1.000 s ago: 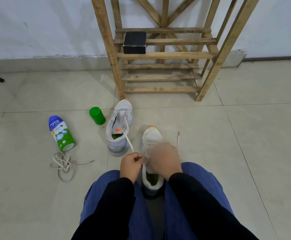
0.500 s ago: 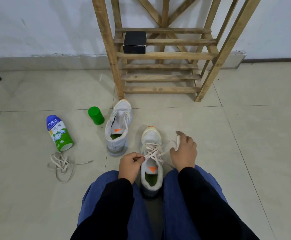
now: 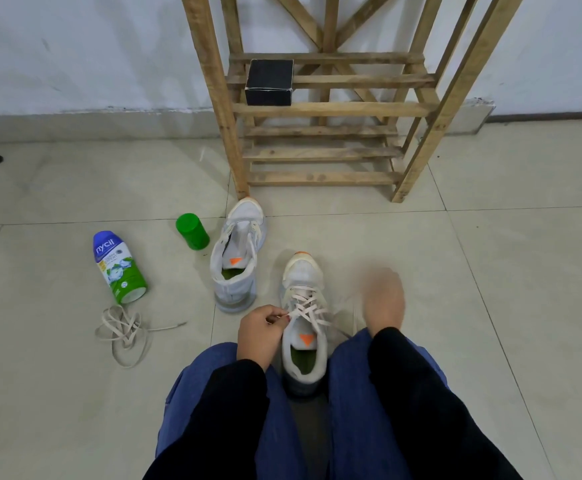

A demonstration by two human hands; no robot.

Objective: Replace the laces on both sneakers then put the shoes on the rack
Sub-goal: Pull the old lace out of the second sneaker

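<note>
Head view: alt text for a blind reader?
A person's left hand pinches a lace end on the near sneaker between their knees; the right hand is blurred beside it. A second sneaker, loose lace, bottle and green cup lie left, before a rack.

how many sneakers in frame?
2. Near sneaker between the knees, left hand pinching its lace; far sneaker on floor to its left, toe by rack leg. None hidden.
</note>
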